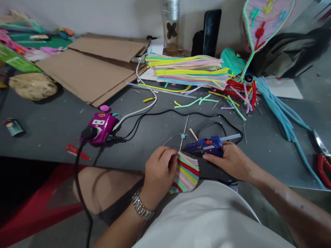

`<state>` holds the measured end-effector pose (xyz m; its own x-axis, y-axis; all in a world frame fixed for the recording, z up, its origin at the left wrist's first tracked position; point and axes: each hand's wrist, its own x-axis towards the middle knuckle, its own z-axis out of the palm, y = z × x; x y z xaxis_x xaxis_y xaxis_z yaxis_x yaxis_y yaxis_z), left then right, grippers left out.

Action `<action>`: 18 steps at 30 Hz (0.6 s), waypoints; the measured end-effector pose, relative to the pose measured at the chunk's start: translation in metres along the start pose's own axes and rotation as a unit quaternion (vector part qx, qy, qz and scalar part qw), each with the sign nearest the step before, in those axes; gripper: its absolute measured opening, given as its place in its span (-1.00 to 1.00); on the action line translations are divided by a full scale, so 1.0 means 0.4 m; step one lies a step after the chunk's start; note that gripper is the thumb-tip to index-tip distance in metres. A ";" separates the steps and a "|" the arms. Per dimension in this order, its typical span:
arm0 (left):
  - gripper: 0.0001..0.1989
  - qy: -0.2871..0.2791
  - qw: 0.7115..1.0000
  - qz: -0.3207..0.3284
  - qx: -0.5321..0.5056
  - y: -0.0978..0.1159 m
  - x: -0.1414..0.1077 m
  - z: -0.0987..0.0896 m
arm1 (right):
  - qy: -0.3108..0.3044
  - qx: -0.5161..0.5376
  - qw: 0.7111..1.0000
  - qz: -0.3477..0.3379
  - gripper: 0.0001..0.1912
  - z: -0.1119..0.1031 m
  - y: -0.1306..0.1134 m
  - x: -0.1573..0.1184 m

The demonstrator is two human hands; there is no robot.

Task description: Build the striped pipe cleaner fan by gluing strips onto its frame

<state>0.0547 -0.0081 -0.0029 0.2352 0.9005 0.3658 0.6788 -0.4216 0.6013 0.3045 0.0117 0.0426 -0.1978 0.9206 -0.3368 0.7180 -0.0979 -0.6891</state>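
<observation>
My left hand [160, 169] pinches the top of a striped fan-shaped piece [188, 172] made of coloured pipe cleaners, held at the table's front edge. A thin wire stem [185, 124] with a small blue wrap [183, 136] rises from that pinch and lies over the table. In my right hand [231, 160] is a blue hot glue gun [205, 146], a clear glue stick [231, 137] poking from its back. Its nozzle points left, close beside the top of the striped piece; whether it touches cannot be made out.
A purple power adapter [101, 128] with cables sits at left. Pipe cleaner bundles [191, 76] and loose offcuts lie at the back. Cardboard sheets [90, 74], a bottle [171, 27] and a phone [212, 32] stand behind. Red-handled scissors [323, 165] rest at the right edge.
</observation>
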 end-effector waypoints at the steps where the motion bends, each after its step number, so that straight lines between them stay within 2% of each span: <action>1: -0.90 -0.002 1.000 -0.003 -0.001 0.000 0.000 0.000 | -0.004 0.003 1.000 -0.002 -0.52 0.001 -0.002 0.000; 8: -0.88 -0.003 1.000 -0.010 -0.011 0.002 0.001 0.000 | -0.013 0.012 1.000 -0.001 -0.53 0.008 -0.006 0.001; 18: -0.87 -0.003 1.000 -0.013 -0.007 0.001 0.001 -0.001 | 0.006 -0.019 1.000 -0.015 -0.52 0.004 -0.009 0.000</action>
<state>0.0548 -0.0080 -0.0024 0.2218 0.9118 0.3456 0.6753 -0.3993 0.6201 0.3008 0.0115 0.0438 -0.2121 0.9272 -0.3087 0.7362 -0.0561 -0.6744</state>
